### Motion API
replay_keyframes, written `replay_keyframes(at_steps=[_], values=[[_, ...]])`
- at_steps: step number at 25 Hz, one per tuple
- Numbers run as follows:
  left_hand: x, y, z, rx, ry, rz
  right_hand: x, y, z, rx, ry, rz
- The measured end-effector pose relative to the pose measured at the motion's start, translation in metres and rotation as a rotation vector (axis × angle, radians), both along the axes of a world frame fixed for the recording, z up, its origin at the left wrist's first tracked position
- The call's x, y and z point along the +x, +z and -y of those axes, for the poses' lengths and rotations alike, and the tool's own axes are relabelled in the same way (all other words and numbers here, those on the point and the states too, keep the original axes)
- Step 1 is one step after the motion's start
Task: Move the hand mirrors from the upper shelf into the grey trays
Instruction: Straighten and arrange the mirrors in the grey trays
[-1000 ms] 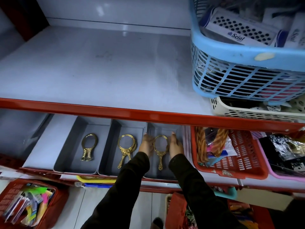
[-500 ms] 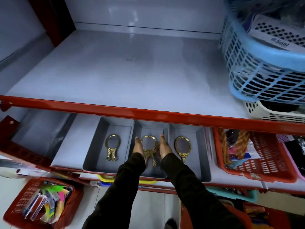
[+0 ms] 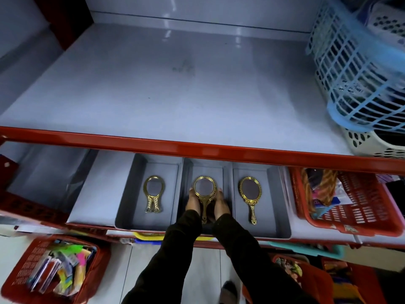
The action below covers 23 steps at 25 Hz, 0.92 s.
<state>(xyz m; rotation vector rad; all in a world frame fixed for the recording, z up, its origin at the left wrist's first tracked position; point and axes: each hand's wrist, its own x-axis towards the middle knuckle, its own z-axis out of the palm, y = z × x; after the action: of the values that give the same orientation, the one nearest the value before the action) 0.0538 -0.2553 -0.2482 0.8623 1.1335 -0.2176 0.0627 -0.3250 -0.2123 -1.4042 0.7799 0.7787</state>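
Both hands in middle grey tray (image 3: 186,172): left hand (image 3: 193,202) at 9 o'clock, right hand (image 3: 221,202) at 3 o'clock of round gold hand mirror (image 3: 205,189), fingers touching its ornate frame; whether they actually clamp it, can't tell. Oval mirror (image 3: 250,191) and loop-handled mirror (image 3: 153,191) lie flat in neighbouring trays.

Lower shelf (image 3: 98,189): three grey trays (image 3: 131,207) side by side, red basket (image 3: 355,218) at right.

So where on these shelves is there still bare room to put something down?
The upper shelf is bare from its left wall to the blue basket. Below, a strip lies free left of the left tray. Each tray holds a mirror; the red basket is crowded.
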Motion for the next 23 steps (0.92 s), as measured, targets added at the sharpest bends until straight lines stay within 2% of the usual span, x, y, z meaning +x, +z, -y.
replay_keyframes(at_steps=[5, 7, 10, 13, 18, 23], values=[[-0.007, 0.03, 0.003, 0.026, -0.052, -0.023, -0.001, -0.007, 0.001, 0.025, 0.02, -0.009], [-0.003, 0.005, 0.004, 0.104, -0.103, -0.008, 0.002, -0.005, 0.004, -0.005, 0.057, 0.016], [-0.004, -0.014, 0.005, 0.018, -0.047, -0.012, 0.003, -0.002, 0.006, -0.023, 0.105, 0.034], [-0.014, 0.029, 0.007, -0.028, -0.014, 0.011, -0.001, -0.001, 0.007, -0.025, 0.101, 0.009], [-0.02, 0.039, 0.011, -0.055, -0.001, 0.023, -0.008, -0.005, 0.009, -0.007, 0.108, 0.006], [-0.022, 0.06, 0.005, -0.017, -0.018, 0.052, -0.008, -0.001, 0.01, -0.003, 0.083, 0.082]])
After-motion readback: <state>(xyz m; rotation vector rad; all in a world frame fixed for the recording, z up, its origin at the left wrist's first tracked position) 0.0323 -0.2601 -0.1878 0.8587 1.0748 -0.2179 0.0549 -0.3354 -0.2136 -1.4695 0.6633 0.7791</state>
